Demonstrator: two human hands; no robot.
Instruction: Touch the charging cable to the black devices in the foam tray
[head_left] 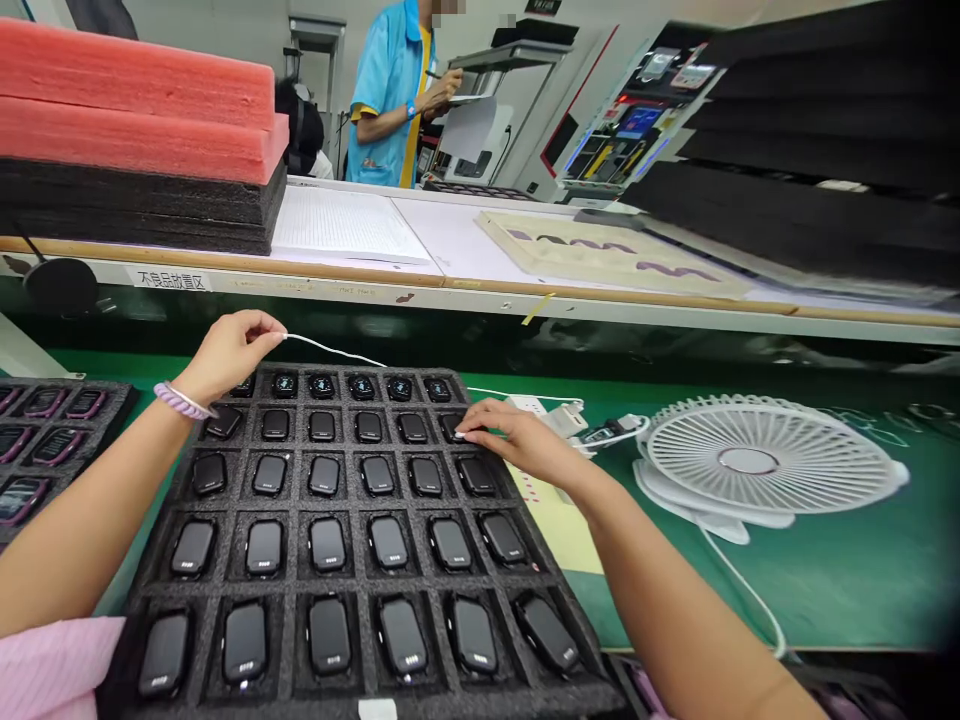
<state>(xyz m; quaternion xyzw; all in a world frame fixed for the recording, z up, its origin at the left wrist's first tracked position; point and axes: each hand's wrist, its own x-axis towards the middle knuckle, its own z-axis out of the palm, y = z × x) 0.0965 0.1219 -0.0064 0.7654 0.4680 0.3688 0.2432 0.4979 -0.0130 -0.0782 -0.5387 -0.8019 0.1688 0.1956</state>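
Head view: a black foam tray (352, 690) sits on the green bench, its square pockets each filled with a small dark watch body. The left hand (229, 350) hovers over the tray's far-left corner, fingers pinched around a thin white cable (330, 350) that runs rightward across the tray's back edge. The right hand (514, 435) lies at the tray's right edge, second row from the back, its fingertips pressing on a watch body (455, 428) in that pocket (whether they actually grasp it, I cannot tell). Just beyond the right hand lies a white power strip (536, 407); further right, a white fan (757, 465) lies flat. A second tray (45, 425) sits to the left.
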